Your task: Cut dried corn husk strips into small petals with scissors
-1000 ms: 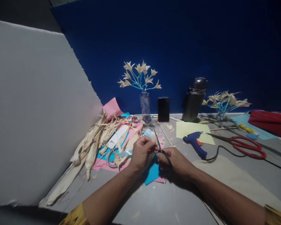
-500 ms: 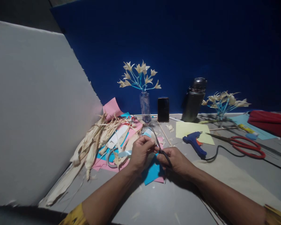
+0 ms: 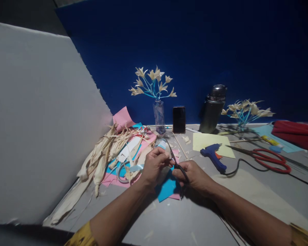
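My left hand (image 3: 153, 166) is closed in a pinch on a small pale piece of husk, held over blue and pink paper sheets (image 3: 166, 188). My right hand (image 3: 192, 174) grips the handles of small black scissors (image 3: 175, 159), whose blades point up and away toward the pinched piece. A light blue ribbon strip (image 3: 136, 168) trails left from under my left hand. Both hands meet at the table's middle.
Dried corn husks (image 3: 102, 153) lie piled at the left beside a tilted white board (image 3: 38, 123). A vase of husk flowers (image 3: 157, 102), a phone (image 3: 179, 119) and a flask (image 3: 213, 108) stand at the back. A blue glue gun (image 3: 212, 156) and red scissors (image 3: 268, 158) lie to the right.
Both hands stay almost in place; the left hand's fingers shift slightly on the piece and the scissors tilt a little.
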{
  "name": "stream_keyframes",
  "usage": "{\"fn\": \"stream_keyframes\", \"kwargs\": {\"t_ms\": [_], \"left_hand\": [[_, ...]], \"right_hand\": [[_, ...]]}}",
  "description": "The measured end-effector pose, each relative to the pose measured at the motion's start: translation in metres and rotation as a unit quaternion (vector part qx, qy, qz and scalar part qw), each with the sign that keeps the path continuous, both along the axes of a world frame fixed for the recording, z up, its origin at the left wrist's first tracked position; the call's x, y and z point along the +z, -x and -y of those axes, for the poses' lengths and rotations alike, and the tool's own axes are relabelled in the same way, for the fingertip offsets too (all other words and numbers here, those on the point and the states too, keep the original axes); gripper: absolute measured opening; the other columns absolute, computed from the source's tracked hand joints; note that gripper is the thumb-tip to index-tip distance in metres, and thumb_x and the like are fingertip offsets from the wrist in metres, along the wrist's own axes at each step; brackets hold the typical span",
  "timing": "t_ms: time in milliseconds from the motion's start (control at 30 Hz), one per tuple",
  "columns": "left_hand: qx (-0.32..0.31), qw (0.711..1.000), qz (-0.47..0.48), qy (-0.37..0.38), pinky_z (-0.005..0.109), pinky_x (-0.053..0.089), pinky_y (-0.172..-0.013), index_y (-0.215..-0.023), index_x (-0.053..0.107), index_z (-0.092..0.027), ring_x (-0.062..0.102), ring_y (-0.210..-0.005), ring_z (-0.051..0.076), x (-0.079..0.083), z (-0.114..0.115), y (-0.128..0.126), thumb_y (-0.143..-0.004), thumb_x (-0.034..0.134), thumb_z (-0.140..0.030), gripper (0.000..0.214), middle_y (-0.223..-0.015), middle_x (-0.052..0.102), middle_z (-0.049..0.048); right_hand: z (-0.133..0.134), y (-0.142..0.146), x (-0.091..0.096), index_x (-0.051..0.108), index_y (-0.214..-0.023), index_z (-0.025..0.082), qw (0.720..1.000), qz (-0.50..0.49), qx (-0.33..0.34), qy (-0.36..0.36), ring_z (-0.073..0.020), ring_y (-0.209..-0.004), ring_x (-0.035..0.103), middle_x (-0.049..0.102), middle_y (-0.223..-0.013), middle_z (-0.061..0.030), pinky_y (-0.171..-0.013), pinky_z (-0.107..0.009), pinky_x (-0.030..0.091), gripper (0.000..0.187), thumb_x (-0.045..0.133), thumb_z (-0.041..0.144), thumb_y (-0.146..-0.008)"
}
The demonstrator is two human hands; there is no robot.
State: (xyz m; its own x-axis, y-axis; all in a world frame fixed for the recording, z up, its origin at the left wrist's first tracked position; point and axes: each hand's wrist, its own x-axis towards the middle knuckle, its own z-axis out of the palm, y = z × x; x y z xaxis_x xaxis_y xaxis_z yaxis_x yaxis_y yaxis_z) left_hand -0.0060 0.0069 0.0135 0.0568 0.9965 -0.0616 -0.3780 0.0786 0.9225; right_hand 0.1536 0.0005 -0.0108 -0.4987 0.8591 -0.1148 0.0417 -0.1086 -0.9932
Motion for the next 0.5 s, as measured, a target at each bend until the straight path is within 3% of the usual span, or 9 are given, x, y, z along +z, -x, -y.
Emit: {"fn": "stream_keyframes", "kwargs": {"t_ms": [200,500], "left_hand": [[-0.004,1.000,-0.004,0.003,0.024,0.047,-0.058,-0.068,0.055,-0.018,0.064,-0.056,0.015,-0.0005,-0.0010,0.0027,-0.068,0.072,-0.023,0.018,-0.058,0.065,0.0012],[0.004,1.000,-0.004,0.003,0.024,0.048,-0.057,-0.064,0.056,-0.017,0.065,-0.056,0.015,-0.0021,-0.0021,0.0016,-0.067,0.069,-0.019,0.014,-0.060,0.067,0.0017]], "right_hand": [[0.0002,-0.0009,-0.0046,0.055,-0.055,0.016,1.000,-0.004,0.013,-0.007,-0.0083,-0.045,0.037,0.050,-0.050,0.0010,-0.047,-0.024,0.026,0.048,0.065,0.055,-0.082],[0.0002,-0.0010,-0.0038,0.053,-0.054,0.017,1.000,-0.014,0.014,0.004,-0.0081,-0.045,0.035,0.050,-0.050,0.0012,-0.046,-0.024,0.024,0.043,0.064,0.048,-0.083]]}}
